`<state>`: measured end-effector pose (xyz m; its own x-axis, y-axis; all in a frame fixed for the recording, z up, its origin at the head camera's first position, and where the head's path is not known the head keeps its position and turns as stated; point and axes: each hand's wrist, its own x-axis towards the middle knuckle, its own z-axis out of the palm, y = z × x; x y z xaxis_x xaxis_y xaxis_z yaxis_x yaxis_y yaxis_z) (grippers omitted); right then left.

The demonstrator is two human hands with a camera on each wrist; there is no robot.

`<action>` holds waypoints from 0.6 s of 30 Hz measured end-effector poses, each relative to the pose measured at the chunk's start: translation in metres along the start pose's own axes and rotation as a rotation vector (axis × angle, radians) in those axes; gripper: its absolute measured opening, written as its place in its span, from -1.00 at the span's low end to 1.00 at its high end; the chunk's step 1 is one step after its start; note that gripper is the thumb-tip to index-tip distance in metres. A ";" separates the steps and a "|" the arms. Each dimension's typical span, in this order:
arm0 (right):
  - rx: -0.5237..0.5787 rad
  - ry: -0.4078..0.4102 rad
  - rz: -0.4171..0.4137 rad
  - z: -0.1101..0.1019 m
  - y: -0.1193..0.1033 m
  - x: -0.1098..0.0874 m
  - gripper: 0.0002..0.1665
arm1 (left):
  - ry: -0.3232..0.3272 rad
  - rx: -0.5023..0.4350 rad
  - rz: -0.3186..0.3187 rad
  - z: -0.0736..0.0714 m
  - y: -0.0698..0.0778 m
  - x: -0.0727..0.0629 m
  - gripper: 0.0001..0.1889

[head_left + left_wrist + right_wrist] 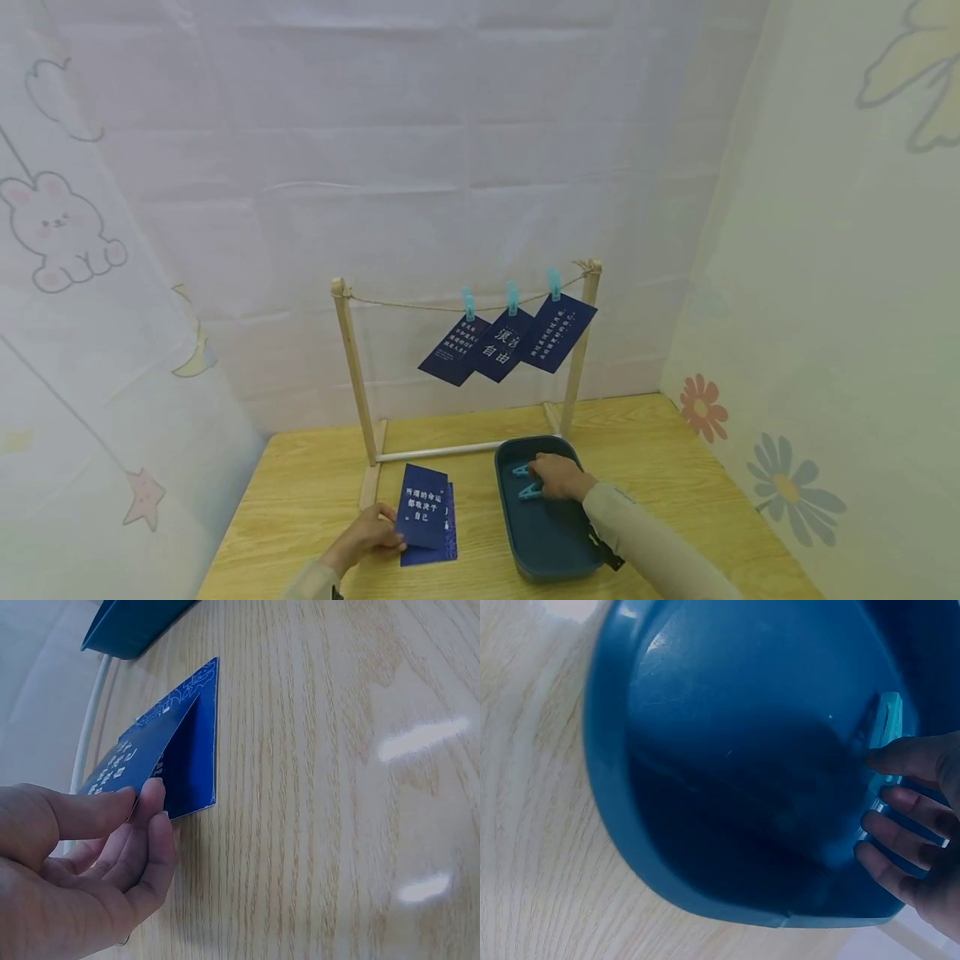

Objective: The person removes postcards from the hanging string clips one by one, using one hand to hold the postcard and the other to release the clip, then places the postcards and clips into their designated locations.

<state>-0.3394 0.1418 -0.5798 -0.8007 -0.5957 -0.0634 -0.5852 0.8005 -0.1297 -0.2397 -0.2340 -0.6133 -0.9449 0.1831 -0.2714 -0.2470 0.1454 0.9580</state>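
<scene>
My left hand point(369, 535) pinches a dark blue card point(422, 506) with white writing by its lower left edge, thumb on top and fingers beneath. The card is tilted up over another blue card point(204, 771) with a patterned border, which lies flat on the table. Inside the dark teal basin point(551, 540), my right hand point(558, 477) reaches down to the light blue clothespins. Its thumb and index finger pinch one clothespin point(887, 720) near the basin's wall. A second clothespin point(529, 492) lies close by the hand.
Behind stands a wooden frame point(352, 375) with a string point(405, 307) between its posts. Three blue cards hang there from clothespins, among them the middle card point(501, 346). The basin stands near the frame's right foot. Printed cloth walls point(787, 333) enclose the wooden table point(300, 492).
</scene>
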 end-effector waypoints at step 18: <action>-0.054 -0.012 0.067 0.016 -0.001 0.006 -0.78 | 0.056 0.171 -0.083 0.007 -0.001 -0.008 -0.85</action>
<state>-0.3417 0.1359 -0.5957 -0.8367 -0.5415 -0.0820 -0.5370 0.8405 -0.0716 -0.2303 -0.2291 -0.6131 -0.9344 0.1101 -0.3388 -0.2890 0.3219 0.9016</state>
